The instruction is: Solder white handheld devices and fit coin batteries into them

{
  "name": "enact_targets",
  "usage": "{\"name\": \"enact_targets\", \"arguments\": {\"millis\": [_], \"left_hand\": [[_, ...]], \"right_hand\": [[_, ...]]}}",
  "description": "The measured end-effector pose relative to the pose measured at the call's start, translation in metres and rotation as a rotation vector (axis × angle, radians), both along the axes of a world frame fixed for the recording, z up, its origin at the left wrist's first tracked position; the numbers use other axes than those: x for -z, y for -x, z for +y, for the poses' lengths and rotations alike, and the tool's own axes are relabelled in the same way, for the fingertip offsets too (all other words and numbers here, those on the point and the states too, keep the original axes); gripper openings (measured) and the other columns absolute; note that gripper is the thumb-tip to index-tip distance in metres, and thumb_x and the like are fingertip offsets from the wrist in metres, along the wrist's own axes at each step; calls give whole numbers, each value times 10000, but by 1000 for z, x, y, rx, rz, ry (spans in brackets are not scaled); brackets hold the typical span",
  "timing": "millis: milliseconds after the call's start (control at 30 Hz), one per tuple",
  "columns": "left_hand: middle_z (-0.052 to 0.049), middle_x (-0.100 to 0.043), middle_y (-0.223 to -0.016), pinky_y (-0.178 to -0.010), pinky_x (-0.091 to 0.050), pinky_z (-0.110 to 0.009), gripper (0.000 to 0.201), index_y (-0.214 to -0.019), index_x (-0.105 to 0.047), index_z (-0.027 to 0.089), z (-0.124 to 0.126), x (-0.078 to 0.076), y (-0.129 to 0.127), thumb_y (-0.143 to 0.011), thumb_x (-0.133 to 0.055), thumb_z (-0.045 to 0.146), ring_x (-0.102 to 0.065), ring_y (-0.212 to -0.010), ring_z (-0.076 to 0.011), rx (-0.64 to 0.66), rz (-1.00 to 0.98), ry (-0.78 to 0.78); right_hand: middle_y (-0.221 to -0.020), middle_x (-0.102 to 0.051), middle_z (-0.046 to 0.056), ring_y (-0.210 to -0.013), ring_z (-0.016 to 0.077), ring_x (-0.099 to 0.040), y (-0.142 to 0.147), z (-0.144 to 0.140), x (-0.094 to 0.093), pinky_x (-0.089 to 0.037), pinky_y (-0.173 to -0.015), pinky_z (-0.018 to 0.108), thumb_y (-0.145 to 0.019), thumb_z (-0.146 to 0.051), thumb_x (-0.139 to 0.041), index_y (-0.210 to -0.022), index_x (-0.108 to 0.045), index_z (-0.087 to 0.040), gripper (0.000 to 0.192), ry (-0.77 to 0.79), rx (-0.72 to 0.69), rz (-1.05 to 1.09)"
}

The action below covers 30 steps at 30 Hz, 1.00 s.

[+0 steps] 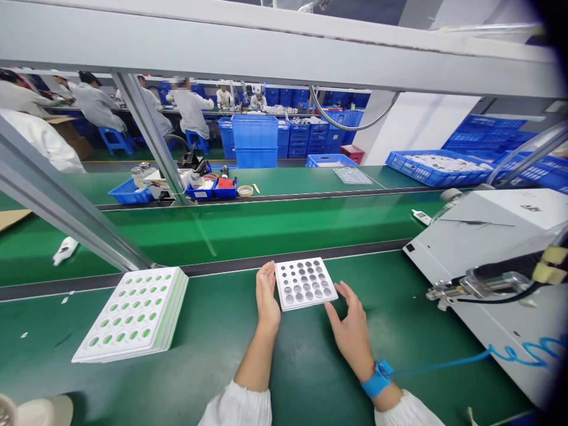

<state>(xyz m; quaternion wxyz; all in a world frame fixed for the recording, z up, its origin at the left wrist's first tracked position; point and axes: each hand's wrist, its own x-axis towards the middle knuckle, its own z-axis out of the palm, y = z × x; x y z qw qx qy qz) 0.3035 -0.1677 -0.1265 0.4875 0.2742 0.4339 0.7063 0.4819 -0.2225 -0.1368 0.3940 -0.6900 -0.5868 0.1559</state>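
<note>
A white tray (295, 305) with rows of round holes lies in front of me, tilted a little in view. Round silvery discs (309, 278) fill most of the holes, while several at its far left look darker and smaller. My left hand (267, 296) holds the tray's left edge, fingers together along the side. At the right near corner is my right hand (351, 325), thumb and fingers apart; whether they touch the tray I cannot tell. A blue wrist strap (377, 378) with a coiled cord circles my right wrist. Whether the tray rests on the bench is unclear.
To the left stands a stack of white trays (128, 319) with green showing through the holes. A grey machine (483, 248) with a metal nozzle flanks my right. Beyond runs a green conveyor belt (266, 222). A slanted metal post (75, 201) rises at left.
</note>
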Motion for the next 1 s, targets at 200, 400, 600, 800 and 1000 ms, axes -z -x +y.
{"name": "enact_targets", "arguments": {"millis": [200,400,600,800,1000], "left_hand": [[-165,-551,-1333,-1099,-343,-433,643,-1177,-552,183,2,1,0,-831,-420,709,-489,-1277,-277,4,33,32],[-169,-573,-1306,-1097,-343,-427,677,-1162,-561,172,3,2,0,-818,-403,733,-499,-1266,-277,0,43,32],[-149,-593,-1275,-1094,-341,-413,653,-1140,-590,176,0,3,0,-826,-410,719,-503,-1257,-269,-12,97,17],[-140,-627,-1209,-1085,-349,-422,637,-1101,-628,165,0,8,2,-833,-418,703,-544,-1198,-269,-31,199,1],[-151,-642,-1189,-1096,-339,-441,706,-1044,-648,156,6,15,4,-770,-431,770,-542,-1209,-290,-72,217,51]], "right_hand": [[-1326,-538,90,-1246,292,-447,1,-1,-2,-356,-1018,473,-888,-568,-471,-1384,-362,-232,608,17,3,17],[-1306,-552,90,-1234,292,-460,-1,0,2,-360,-1019,476,-893,-543,-487,-1381,-371,-231,591,10,2,12],[-1295,-555,100,-1226,295,-470,-1,2,6,-364,-1021,491,-902,-518,-486,-1369,-380,-224,562,-47,-11,10],[-1284,-564,114,-1199,300,-499,1,6,11,-387,-998,501,-909,-503,-467,-1359,-395,-211,542,-113,-22,19],[-1281,-567,127,-1195,298,-507,2,11,17,-401,-989,493,-907,-525,-453,-1342,-405,-189,552,-173,-42,29]]}}
